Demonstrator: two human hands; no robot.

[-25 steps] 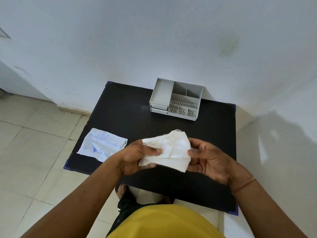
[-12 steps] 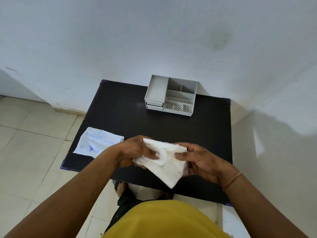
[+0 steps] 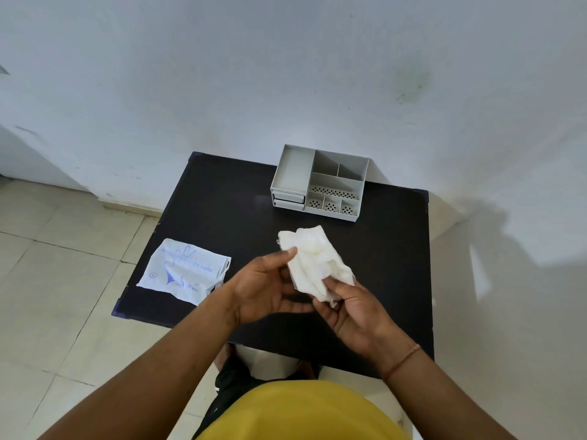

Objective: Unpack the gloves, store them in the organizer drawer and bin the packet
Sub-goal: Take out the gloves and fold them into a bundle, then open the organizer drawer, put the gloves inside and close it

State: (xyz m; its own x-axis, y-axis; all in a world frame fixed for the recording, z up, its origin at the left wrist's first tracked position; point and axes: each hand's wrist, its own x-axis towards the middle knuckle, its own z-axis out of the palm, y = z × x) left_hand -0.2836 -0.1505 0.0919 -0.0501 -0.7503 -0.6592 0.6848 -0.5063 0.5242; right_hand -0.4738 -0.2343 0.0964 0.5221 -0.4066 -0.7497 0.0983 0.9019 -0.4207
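The white folded gloves (image 3: 314, 258) are held above the middle of the black table (image 3: 228, 198). My left hand (image 3: 266, 285) pinches their upper left edge with thumb and fingers. My right hand (image 3: 352, 308) grips their lower right end. The empty white packet (image 3: 182, 269) with blue print lies flat at the table's left edge, partly overhanging it. The grey organizer (image 3: 319, 182) stands at the back of the table near the wall, its two small drawers (image 3: 289, 200) at the lower left shut.
A white wall rises right behind the table. Pale floor tiles (image 3: 63, 281) lie to the left. My yellow shirt and dark shorts fill the bottom of the view. No bin is in view.
The gloves have been turned and lifted, now angled up toward the organizer. My left hand shifted to their upper edge and my right hand to their lower end. The view also shifted slightly.
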